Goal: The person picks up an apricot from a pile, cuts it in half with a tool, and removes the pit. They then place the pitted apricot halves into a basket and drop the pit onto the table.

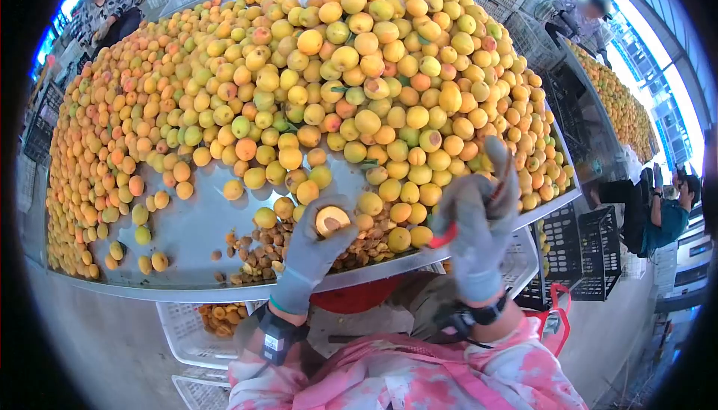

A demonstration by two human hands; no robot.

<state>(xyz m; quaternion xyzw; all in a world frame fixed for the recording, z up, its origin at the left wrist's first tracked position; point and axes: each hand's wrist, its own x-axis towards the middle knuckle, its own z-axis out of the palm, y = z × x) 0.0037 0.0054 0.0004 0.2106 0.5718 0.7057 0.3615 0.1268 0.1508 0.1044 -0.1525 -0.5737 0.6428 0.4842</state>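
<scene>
My left hand (310, 249), in a grey glove, is closed round a halved apricot (331, 221). The cut face points up and the brown pit sits in its middle. To the right, my right hand (473, 234), also gloved, is raised over the table's front edge, its fingers curled round a red-handled tool (443, 238). The tool's working end cannot be made out. A heap of whole apricots (336, 58) covers most of the metal table (198, 219). Loose brown pits (258, 256) lie by my left hand.
Below the table's front edge stands a white crate (179, 335) holding apricot halves (222, 319). Black crates (598, 242) and a red bag (557, 320) are at the right. Other people sit at the far left, far right and by a second apricot-covered table (613, 103).
</scene>
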